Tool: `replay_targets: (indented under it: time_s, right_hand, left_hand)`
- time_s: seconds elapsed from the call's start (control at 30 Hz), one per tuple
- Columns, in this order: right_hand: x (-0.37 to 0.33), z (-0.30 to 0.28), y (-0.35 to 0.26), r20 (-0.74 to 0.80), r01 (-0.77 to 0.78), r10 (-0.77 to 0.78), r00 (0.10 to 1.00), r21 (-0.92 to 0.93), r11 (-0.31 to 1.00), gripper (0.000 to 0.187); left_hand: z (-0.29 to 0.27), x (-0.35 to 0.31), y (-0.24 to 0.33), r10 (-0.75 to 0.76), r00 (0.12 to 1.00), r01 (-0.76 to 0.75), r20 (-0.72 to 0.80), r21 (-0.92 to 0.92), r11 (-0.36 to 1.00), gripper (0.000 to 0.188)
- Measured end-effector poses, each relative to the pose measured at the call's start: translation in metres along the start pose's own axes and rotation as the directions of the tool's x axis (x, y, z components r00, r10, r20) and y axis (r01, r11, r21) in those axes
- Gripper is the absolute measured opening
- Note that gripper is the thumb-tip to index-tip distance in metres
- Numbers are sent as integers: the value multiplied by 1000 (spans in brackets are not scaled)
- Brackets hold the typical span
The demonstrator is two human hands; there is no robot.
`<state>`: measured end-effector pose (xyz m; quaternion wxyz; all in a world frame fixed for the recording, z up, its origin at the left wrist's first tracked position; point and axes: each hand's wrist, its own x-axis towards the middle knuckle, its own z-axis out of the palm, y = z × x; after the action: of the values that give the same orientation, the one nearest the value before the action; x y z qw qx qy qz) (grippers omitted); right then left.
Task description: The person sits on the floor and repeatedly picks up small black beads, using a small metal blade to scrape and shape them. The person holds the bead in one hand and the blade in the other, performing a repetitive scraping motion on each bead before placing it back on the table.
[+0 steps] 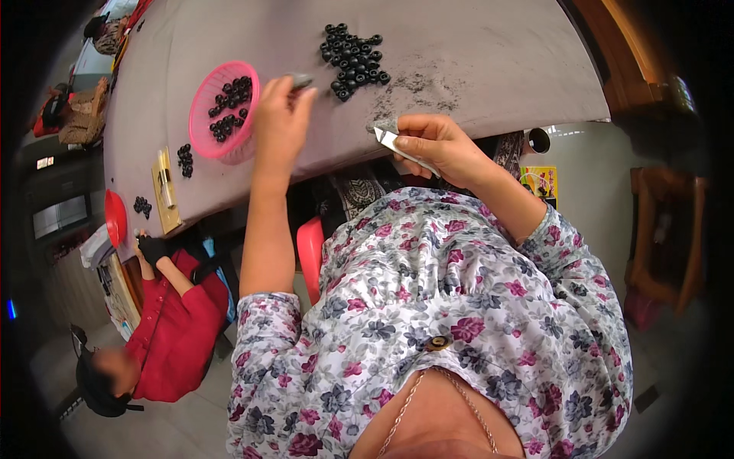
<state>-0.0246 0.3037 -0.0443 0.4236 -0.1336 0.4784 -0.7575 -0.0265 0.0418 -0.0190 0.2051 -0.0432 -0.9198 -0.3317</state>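
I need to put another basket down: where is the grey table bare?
Bare: the far stretch between the pink basket and the pile of black rings, and right of the pile, beyond the dark dust. Crowded: the near edge, around both hands.

We see one head view only, looking steeply down, close over our chest, toward the table (489, 53) beyond both hands.

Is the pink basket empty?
No, the pink basket holds a batch of small black rings, and a bigger pile of rings lies loose on the table.
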Motion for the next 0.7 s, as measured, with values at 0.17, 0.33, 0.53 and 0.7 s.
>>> replay_targets:
  time_s: [0.17, 0.33, 0.53, 0.7]
  right_hand:
    - [-1, -4, 2, -2, -10, 10, 1000, -8, 1000, 14]
    - [2, -2, 5, -31, -10, 8, 999, -52, 999, 18]
    - [1, -2, 4, -39, -28, 26, 999, -58, 998, 18]
    - [0, -2, 3, -27, -28, 26, 999, -74, 997, 17]
  left_hand:
    - [12, 8, 12, -37, 984, 30, 172, 43, 999, 20]
    - [16, 12, 9, -13, 978, -1, 210, 66, 998, 19]
    - [11, 5, 7, -100, 972, 60, 211, 186, 981, 24]
    - [9, 6, 9, -113, 967, 80, 226, 150, 985, 24]
